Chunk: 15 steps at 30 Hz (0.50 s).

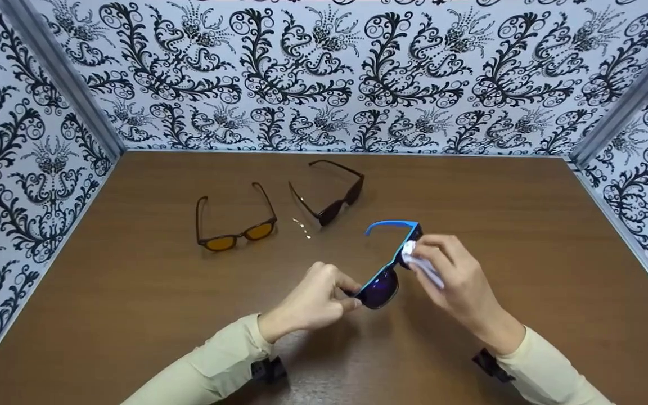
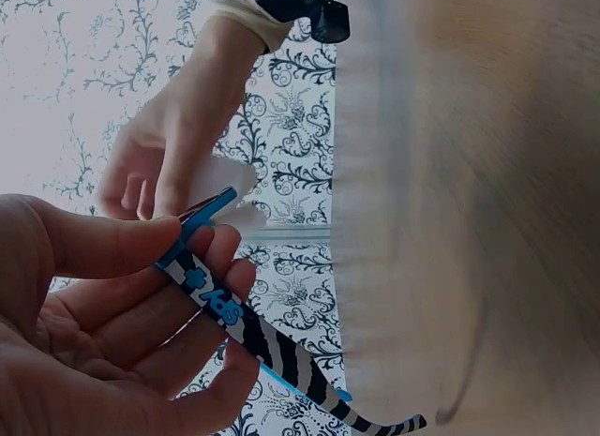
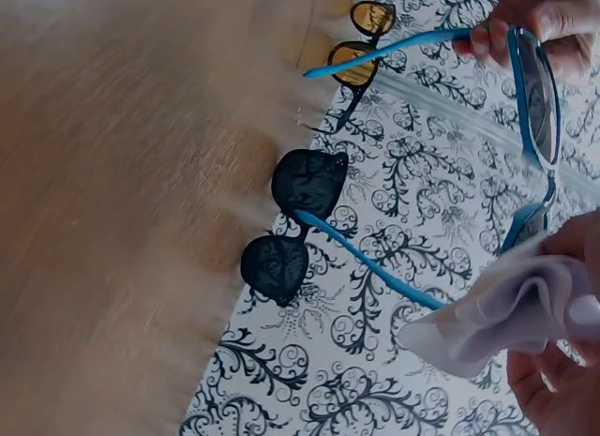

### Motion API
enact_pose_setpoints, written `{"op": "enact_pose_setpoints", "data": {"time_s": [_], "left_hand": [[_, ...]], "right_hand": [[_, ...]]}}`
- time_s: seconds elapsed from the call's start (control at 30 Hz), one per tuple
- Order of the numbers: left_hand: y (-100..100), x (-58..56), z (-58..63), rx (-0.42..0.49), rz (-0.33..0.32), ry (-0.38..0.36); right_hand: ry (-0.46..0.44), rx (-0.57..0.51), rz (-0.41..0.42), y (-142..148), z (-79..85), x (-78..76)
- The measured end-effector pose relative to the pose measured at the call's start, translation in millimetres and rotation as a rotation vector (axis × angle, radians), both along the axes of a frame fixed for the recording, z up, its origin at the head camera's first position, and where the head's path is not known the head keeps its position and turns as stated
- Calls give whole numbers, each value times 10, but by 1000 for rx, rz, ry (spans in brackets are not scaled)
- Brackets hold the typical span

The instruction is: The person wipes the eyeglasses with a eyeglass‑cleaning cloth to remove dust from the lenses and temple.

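My left hand [image 1: 319, 298] pinches the blue and black sunglasses [image 1: 379, 289] at one hinge corner, above the table. Their outer temple [image 2: 272, 347] carries a zebra pattern and blue lettering in the left wrist view. On the far lens my right hand [image 1: 456, 275] holds a folded white cloth [image 1: 428, 271], gripped between fingers and thumb. The right wrist view shows that cloth [image 3: 511, 309] bunched around the frame near the bridge, covering much of that lens. Both blue temples are unfolded.
Amber-lensed glasses [image 1: 239, 236] lie unfolded on the brown table [image 1: 189, 320] at the left. Black sunglasses [image 1: 340, 205] lie behind the hands, near the middle. Patterned panels [image 1: 324, 73] wall the table at the back and sides.
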<state>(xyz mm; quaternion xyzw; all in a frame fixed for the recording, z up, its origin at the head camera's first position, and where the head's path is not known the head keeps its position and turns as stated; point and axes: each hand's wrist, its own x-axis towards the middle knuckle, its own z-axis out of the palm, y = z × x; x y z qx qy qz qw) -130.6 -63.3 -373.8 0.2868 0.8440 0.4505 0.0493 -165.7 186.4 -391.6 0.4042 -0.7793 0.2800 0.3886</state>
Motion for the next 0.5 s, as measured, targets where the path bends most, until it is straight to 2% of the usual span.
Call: {"op": "enact_pose_setpoints", "data": {"time_s": [0.1, 0.27, 0.5], "left_hand": [[-3, -7, 8, -1, 6, 19], [-1, -8, 6, 3, -3, 32], [15, 6, -18, -50, -24, 61]], "right_hand": [[25, 27, -2, 32, -14, 6], [-23, -17, -47, 103, -17, -22], [-64, -32, -89, 131, 12, -40]]}}
